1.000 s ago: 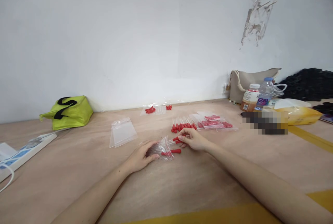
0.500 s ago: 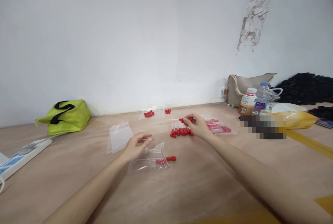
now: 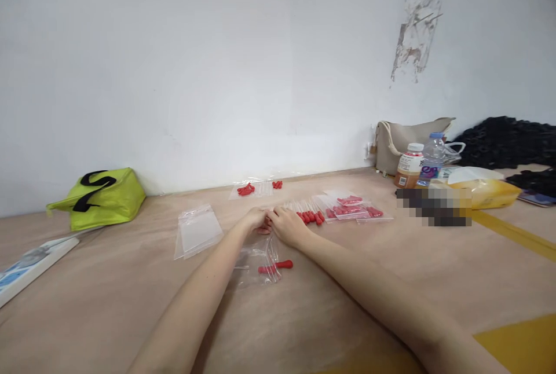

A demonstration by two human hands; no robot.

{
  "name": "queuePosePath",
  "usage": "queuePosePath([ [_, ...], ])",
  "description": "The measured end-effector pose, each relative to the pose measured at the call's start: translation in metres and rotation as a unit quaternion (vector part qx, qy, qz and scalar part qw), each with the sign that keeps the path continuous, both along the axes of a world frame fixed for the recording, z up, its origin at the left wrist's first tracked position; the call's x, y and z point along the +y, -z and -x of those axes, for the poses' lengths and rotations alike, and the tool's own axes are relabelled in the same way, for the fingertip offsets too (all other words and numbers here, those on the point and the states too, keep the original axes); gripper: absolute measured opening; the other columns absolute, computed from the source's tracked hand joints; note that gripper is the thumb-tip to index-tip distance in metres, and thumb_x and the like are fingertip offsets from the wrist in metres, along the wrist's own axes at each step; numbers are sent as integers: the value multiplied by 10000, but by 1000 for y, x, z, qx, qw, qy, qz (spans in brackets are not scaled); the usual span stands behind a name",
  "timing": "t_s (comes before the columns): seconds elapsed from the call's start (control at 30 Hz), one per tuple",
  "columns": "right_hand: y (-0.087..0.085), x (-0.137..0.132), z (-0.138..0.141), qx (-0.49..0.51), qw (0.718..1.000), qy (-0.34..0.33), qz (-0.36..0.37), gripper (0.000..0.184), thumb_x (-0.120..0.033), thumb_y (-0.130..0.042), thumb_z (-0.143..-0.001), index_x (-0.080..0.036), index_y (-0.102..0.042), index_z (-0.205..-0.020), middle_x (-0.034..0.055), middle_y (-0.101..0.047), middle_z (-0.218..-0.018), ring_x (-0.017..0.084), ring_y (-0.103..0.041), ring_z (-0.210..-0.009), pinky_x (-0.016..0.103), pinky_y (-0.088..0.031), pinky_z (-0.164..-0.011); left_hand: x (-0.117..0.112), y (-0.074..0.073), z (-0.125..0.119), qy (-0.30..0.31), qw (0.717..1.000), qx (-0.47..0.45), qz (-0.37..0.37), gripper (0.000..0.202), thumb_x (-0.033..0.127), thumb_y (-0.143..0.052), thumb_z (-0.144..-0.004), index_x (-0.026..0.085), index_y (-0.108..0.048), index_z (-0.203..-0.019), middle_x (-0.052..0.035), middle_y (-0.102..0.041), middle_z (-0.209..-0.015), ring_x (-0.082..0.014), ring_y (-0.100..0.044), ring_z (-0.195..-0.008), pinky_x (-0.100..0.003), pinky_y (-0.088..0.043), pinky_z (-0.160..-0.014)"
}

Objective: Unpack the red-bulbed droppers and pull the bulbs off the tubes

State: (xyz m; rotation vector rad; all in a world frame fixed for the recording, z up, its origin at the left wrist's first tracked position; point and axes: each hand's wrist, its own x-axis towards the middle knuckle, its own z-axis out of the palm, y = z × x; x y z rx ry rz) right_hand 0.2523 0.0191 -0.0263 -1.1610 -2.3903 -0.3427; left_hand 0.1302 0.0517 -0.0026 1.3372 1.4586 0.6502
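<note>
My left hand [image 3: 257,220] and my right hand [image 3: 284,224] meet fingertip to fingertip over the table, both closed. Half a second ago my right hand held a red-bulbed dropper; now the fingers hide whatever is between them. Just below my hands lies a clear zip bag [image 3: 256,258], with a red rubber bulb [image 3: 284,265] across its mouth. To the right of my right hand, several red-bulbed droppers [image 3: 310,216] lie in a row with their clear tubes pointing away. Beyond them, filled zip bags [image 3: 350,209] overlap in a pile.
Flat clear bags [image 3: 200,228] lie to the left. Near the wall are red bulbs on a bag [image 3: 246,189] and a small red cluster [image 3: 277,184]. A green pouch [image 3: 108,197] and a power strip [image 3: 39,264] are at far left; bottles [image 3: 409,167] stand at right.
My right hand has moved left from the dropper row with a dropper. My left hand has moved up and right to meet it, its fingers closing. The view has shifted slightly.
</note>
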Motion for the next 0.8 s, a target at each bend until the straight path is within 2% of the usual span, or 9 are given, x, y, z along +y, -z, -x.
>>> queuePosePath([
  [0.1, 0, -5, -2, 12, 1000, 2, 9, 233, -212, -475, -818, -96, -505, -1019, 112, -542, -930, 195, -507, -883, 287, -405, -770, -2, 2, -5, 7, 1000, 10, -23, 184, 230, -532, -758, 130, -513, -604, 44, -473, -441, -61, -468, -387, -199, -442, -465],
  [0.2, -1, -17, -15, 66, 998, -16, 19, 173, -197, -439, -830, -117, -521, -960, 98, -530, -933, 179, -501, -888, 289, -407, -787, -5, 1, -5, 18, 999, 25, -37, 188, 216, -576, -724, 121, -511, -575, 34, -491, -449, -64, -486, -412, -196, -440, -479],
  [0.3, 0, -32, -37, 111, 992, -59, 14, 141, -157, -413, -828, -140, -540, -886, 87, -521, -902, 177, -492, -876, 309, -411, -784, -6, 2, -2, 31, 997, 51, -56, 165, 229, -584, -719, 120, -529, -608, 26, -520, -478, -72, -506, -440, -204, -449, -497],
  [0.4, 9, -44, -61, 140, 987, -83, -6, 159, -147, -418, -814, -144, -558, -889, 101, -502, -938, 179, -484, -874, 319, -420, -775, -5, 4, 1, 42, 991, 93, -82, 160, 255, -590, -711, 115, -556, -644, 17, -535, -488, -84, -513, -446, -224, -458, -507],
  [0.47, 15, -50, -71, 173, 982, -81, -3, 157, -156, -444, -797, -145, -570, -891, 102, -506, -943, 178, -490, -876, 319, -423, -772, -4, 6, 3, 45, 985, 123, -114, 161, 270, -585, -712, 111, -582, -687, -5, -572, -534, -105, -540, -483, -245, -468, -535],
  [0.53, 19, -53, -76, 213, 975, -64, 30, 124, -180, -484, -778, -151, -584, -845, 79, -535, -868, 165, -508, -820, 306, -429, -738, -7, 6, 7, 44, 973, 149, -169, 166, 273, -576, -716, 114, -605, -750, -36, -618, -640, -138, -579, -590, -272, -476, -612],
  [0.63, 19, -57, -76, 239, 963, -52, 110, 94, -244, -548, -747, -169, -603, -760, 31, -565, -722, 144, -519, -717, 286, -425, -683, -26, 5, 18, 43, 948, 174, -264, 201, 285, -559, -730, 144, -620, -860, -66, -635, -875, -183, -577, -830, -309, -441, -783],
  [0.73, 14, -63, -71, 233, 952, -78, 182, 234, -358, -616, -695, -178, -624, -845, 30, -600, -771, 153, -533, -750, 280, -424, -680, -63, 6, 36, 63, 918, 189, -343, 232, 328, -496, -785, 185, -613, -924, -57, -600, -995, -198, -521, -982, -336, -389, -885],
  [0.8, 12, -67, -66, 225, 944, -95, 221, 356, -414, -644, -657, -176, -619, -920, 41, -613, -839, 158, -544, -768, 277, -428, -676, -90, 10, 50, 113, 873, 227, -417, 267, 345, -412, -840, 199, -602, -956, -56, -591, -994, -195, -527, -960, -362, -404, -871],
])
